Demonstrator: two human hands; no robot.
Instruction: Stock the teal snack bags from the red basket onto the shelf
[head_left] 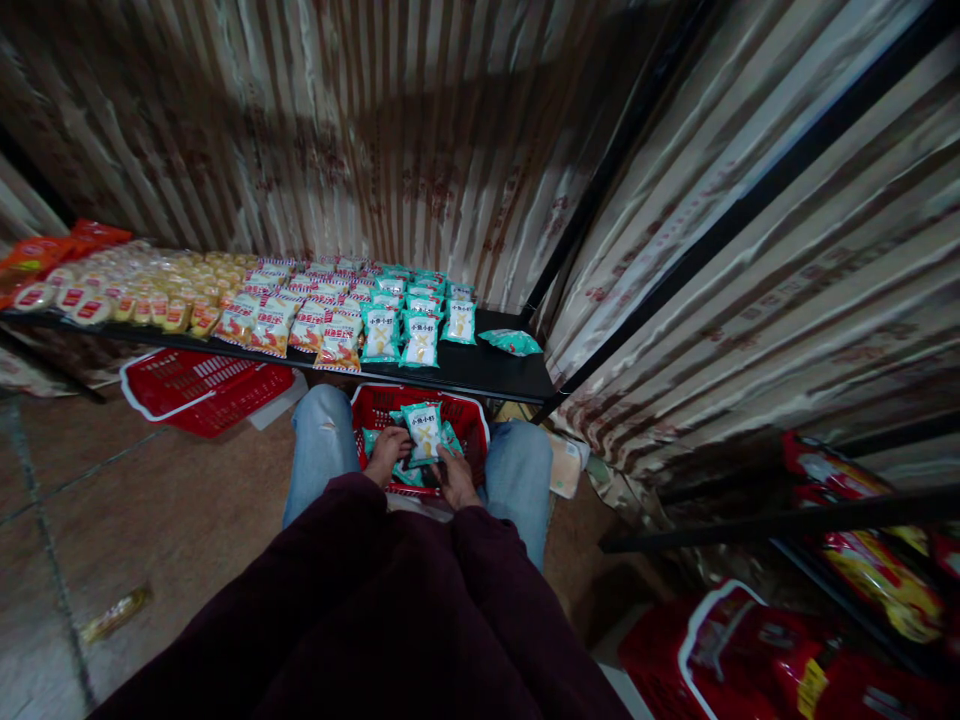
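Observation:
A teal-and-white snack bag (pixel 424 430) is held up over the red basket (pixel 484 435) between my knees. My left hand (pixel 387 455) is closed at the bag's left edge, with its fingertips partly hidden. At the bag's lower right corner my right hand (pixel 456 482) grips it with thumb and fingers. More teal snack bags lie in the basket under and around my hands. On the black shelf (pixel 480 365) just beyond, matching teal bags (pixel 381 332) stand in rows, and a single teal bag (pixel 511 342) lies flat at the right.
Orange-and-white snack bags (pixel 270 322) and small yellow packs (pixel 172 312) fill the shelf's left part. A second red basket (pixel 210 395) sits beneath it. Black shelf posts (pixel 600 365) and red packages (pixel 877 560) stand at the right. A wrapper (pixel 116 613) lies on the floor.

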